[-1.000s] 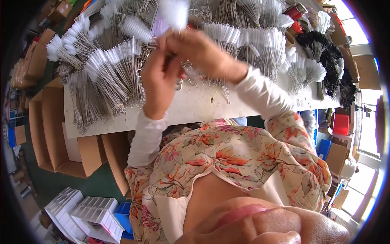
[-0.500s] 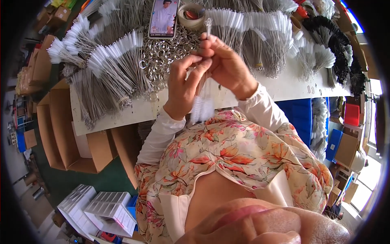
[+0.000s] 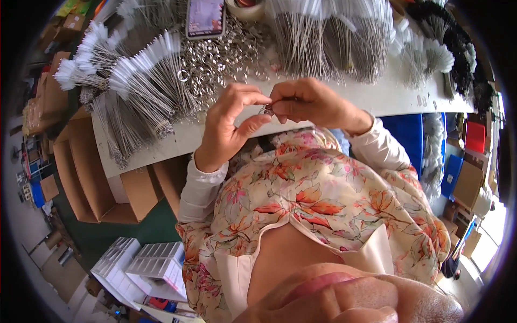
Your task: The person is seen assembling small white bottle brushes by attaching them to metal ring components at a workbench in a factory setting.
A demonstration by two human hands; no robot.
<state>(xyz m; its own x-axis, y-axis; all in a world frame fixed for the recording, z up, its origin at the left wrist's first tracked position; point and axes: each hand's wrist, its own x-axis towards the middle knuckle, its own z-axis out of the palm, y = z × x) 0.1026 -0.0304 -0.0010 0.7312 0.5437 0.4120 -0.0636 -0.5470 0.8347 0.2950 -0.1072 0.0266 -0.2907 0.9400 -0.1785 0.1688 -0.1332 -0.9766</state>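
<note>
Together, left hand (image 3: 229,126) and right hand (image 3: 309,102) pinch a small metal ring (image 3: 267,110).

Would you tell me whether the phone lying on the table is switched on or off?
On: the phone screen glows with a coloured picture, beside the metal rings.

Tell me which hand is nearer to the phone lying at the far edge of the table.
Left. The left hand sits almost straight below the phone, across the pile of metal rings. The right hand is farther off to the phone's right, pinching a small metal piece.
</note>
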